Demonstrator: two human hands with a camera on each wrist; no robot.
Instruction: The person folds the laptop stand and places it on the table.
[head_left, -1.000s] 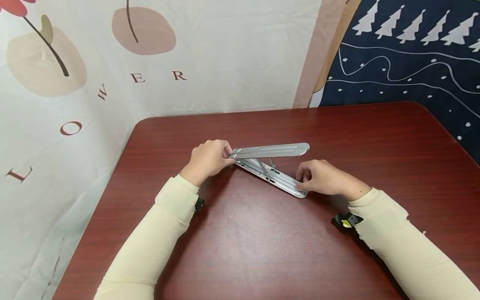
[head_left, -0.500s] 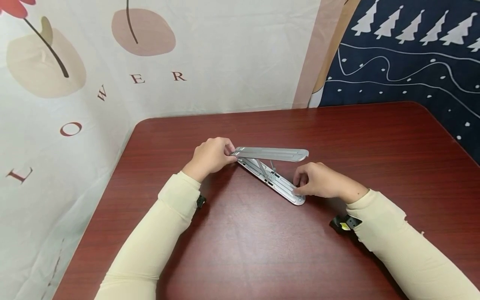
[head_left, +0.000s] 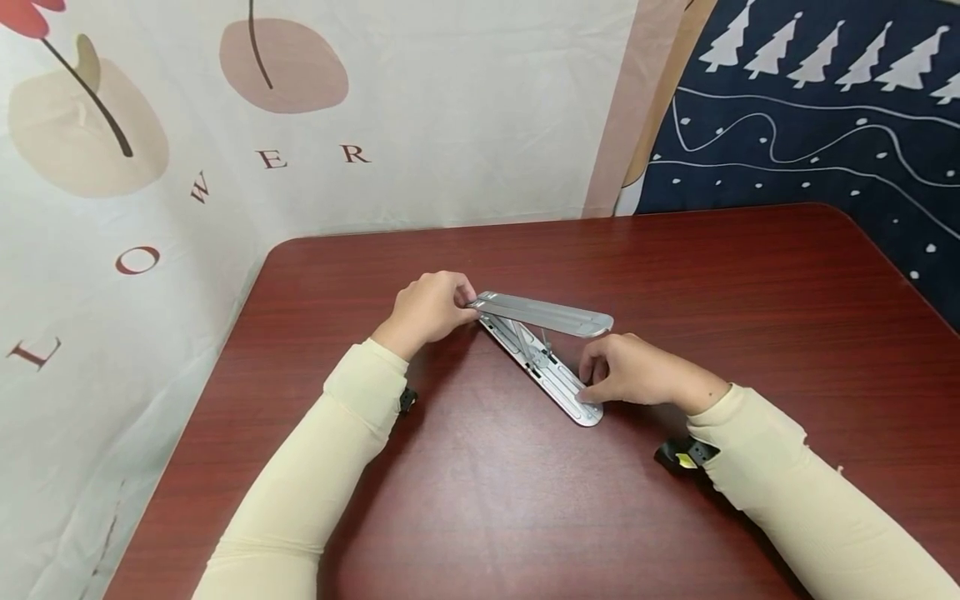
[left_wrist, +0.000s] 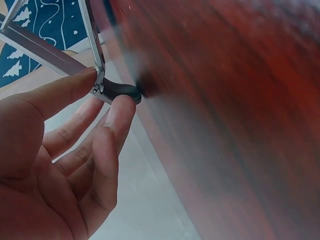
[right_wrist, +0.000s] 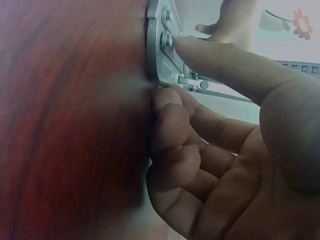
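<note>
A grey folding metal stand has two long narrow plates joined at the left end and spread in a V. Its upper plate [head_left: 546, 315] slants up over the lower plate [head_left: 561, 385], with thin struts between them. My left hand [head_left: 429, 307] pinches the joined end; in the left wrist view, thumb and fingers meet at the hinge beside a dark curved tip [left_wrist: 122, 91]. With my right hand [head_left: 637, 371] I pinch the lower plate near its rounded free end. Two screw heads [right_wrist: 167, 40] show on that end in the right wrist view.
The stand is over a reddish-brown wooden table [head_left: 465, 500]. A pale cloth [head_left: 450, 108] with printed letters hangs behind, and a dark blue cloth [head_left: 810, 133] with white trees hangs at the right. Black wrist cameras [head_left: 678, 455] sit under both sleeves.
The stand has turned, its free ends swinging toward me while the hinged end moved slightly right and away. My right hand has moved a little closer and left with the lower plate.
</note>
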